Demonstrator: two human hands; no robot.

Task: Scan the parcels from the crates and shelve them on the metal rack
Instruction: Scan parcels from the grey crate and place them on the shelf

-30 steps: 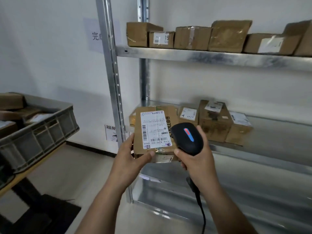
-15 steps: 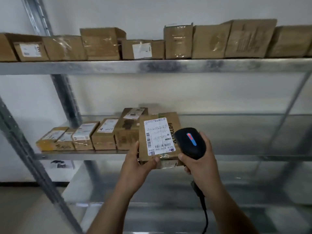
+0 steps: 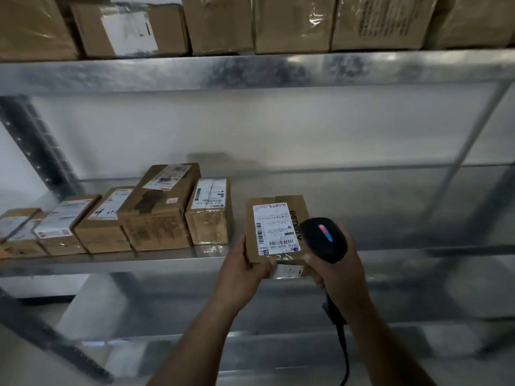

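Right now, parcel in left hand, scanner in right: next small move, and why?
Probably push the parcel forward onto the middle shelf, next to the taped box ending the row. The left hand holds it at the shelf's front edge, bare metal lies behind it, and the right hand holds the scanner.

Inspector: What is the parcel (image 3: 293, 204) in front of the rack (image 3: 250, 72) showing?
Clerk: It is showing brown card and a white label (image 3: 274, 229) with black bars. The scanner (image 3: 323, 240) is glowing red-blue on black. The rack is showing mottled grey.

The parcel (image 3: 276, 218) lies right of the shelved boxes (image 3: 158, 218), scanner (image 3: 324, 239) beside it.
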